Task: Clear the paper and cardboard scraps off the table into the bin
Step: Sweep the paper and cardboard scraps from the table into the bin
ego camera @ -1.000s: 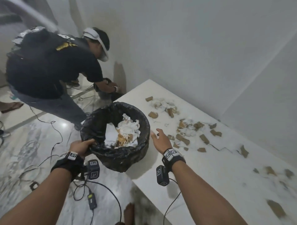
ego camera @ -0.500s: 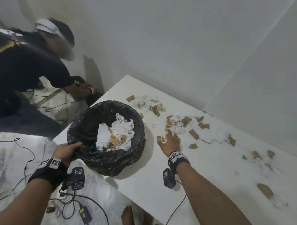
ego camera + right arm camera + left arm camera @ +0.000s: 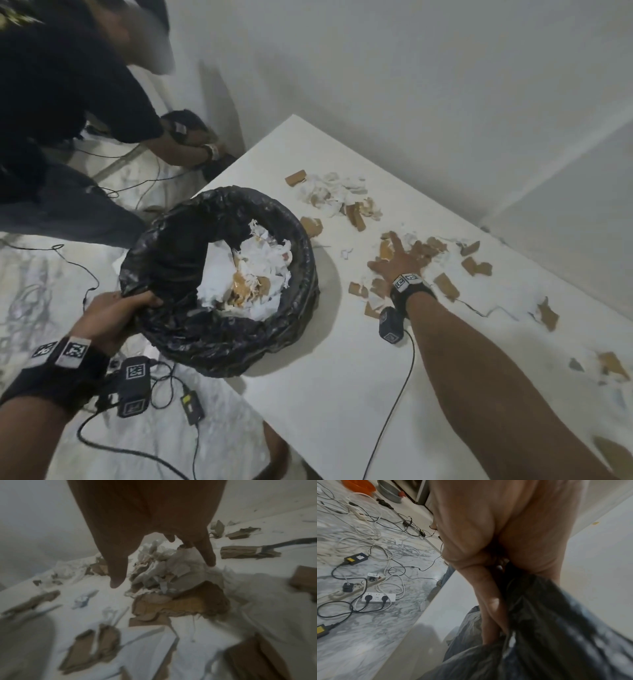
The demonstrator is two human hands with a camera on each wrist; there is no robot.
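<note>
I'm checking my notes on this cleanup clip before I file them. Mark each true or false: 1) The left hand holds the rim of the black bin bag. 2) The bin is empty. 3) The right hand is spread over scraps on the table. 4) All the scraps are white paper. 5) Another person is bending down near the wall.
1) True: the left hand grips the black bin bag at its rim.
2) False: the bin already holds white paper and some brown cardboard.
3) True: the right hand, fingers spread, is over the scraps on the table.
4) False: brown cardboard pieces lie among the white paper.
5) True: a person in dark clothes bends down by the wall.
</note>
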